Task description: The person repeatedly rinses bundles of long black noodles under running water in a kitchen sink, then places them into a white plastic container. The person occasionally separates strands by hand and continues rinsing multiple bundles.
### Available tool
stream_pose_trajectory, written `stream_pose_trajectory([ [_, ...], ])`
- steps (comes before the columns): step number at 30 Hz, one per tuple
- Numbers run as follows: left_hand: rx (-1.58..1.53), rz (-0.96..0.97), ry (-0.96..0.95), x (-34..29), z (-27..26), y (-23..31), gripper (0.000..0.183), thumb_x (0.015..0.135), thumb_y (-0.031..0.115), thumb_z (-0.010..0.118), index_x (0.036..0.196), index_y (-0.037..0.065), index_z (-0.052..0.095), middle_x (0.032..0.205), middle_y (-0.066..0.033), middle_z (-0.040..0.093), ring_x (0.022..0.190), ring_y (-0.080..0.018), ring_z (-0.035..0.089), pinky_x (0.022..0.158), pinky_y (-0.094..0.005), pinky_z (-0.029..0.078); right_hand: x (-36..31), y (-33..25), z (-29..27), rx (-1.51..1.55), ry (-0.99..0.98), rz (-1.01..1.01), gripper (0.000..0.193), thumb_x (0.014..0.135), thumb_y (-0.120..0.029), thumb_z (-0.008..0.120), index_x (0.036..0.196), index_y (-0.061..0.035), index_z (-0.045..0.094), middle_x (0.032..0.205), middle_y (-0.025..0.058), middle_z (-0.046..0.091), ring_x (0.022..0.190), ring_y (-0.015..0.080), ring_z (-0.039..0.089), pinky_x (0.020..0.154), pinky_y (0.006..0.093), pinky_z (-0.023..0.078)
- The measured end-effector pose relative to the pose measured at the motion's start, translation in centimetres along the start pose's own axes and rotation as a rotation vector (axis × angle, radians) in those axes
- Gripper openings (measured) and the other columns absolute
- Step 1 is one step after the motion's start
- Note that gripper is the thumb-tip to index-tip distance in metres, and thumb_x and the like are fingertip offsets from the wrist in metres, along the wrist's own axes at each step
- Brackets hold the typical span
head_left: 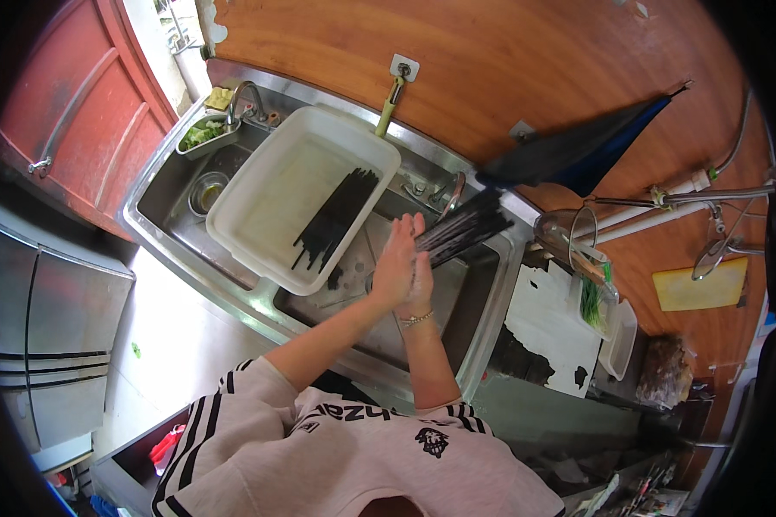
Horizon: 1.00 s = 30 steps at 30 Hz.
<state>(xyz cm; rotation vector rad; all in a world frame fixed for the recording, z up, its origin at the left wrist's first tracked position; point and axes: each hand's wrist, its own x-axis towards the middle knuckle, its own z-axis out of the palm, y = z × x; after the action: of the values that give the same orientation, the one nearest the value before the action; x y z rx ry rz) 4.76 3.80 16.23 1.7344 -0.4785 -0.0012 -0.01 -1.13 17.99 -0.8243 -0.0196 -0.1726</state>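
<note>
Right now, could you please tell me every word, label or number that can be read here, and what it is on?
Shirt: large dark lettering across the chest, broken by folds; I won't copy it out.
Small dark mark on the shirt: too small to read.
Black sticks and white tub: no lettering visible.

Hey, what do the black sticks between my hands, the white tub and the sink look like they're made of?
Black sticks: perhaps wood, bamboo or plastic; they're thin, straight and slightly shiny, but the dark finish leaves it open.
White tub: probably smooth moulded plastic, judging by its rounded corners and rim.
Sink: likely stainless steel, grey with metallic reflections.
</note>
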Motion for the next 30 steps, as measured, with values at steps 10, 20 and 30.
stream_pose_trajectory([
  [10, 0.125, 0.261, 0.032, 0.5, 0.9, 1.0, 0.051, 0.099, 0.024, 0.030, 0.142, -0.002, 0.020, 0.150, -0.0245, 0.015, 0.138, -0.0392, 0.017, 0.110, -0.0453, 0.019, -0.7, -0.2, -1.8, 0.043, 0.046, -0.012, 0.089, 0.083, -0.061, 0.053, 0.146, -0.0059, 0.020, 0.151, 0.0026, 0.022, 0.138, 0.0187, 0.021, 0.113, 0.0376, 0.015],
  [20, -0.167, -0.019, -0.099, 0.6, 0.0, 1.6, 0.060, 0.097, 0.022, 0.034, 0.145, -0.002, 0.008, 0.150, -0.0232, 0.012, 0.139, -0.0359, 0.014, 0.112, -0.0363, 0.016, -0.7, 0.5, -2.0, -0.034, 0.106, 0.034, 0.076, 0.085, -0.047, 0.060, 0.141, -0.0032, 0.031, 0.142, 0.0070, 0.039, 0.130, 0.0193, 0.037, 0.107, 0.0336, 0.029],
  [30, -0.305, -0.182, -0.145, -3.3, -1.7, 1.6, 0.051, 0.099, 0.028, 0.029, 0.141, -0.002, 0.031, 0.144, -0.0147, 0.035, 0.134, -0.0219, 0.032, 0.109, -0.0313, 0.025, 5.7, -2.3, 0.1, -0.067, 0.403, -0.137, 0.016, 0.089, -0.018, 0.063, 0.093, -0.0043, 0.056, 0.079, 0.0002, 0.056, 0.071, 0.0108, 0.054, 0.064, 0.0266, 0.043],
])
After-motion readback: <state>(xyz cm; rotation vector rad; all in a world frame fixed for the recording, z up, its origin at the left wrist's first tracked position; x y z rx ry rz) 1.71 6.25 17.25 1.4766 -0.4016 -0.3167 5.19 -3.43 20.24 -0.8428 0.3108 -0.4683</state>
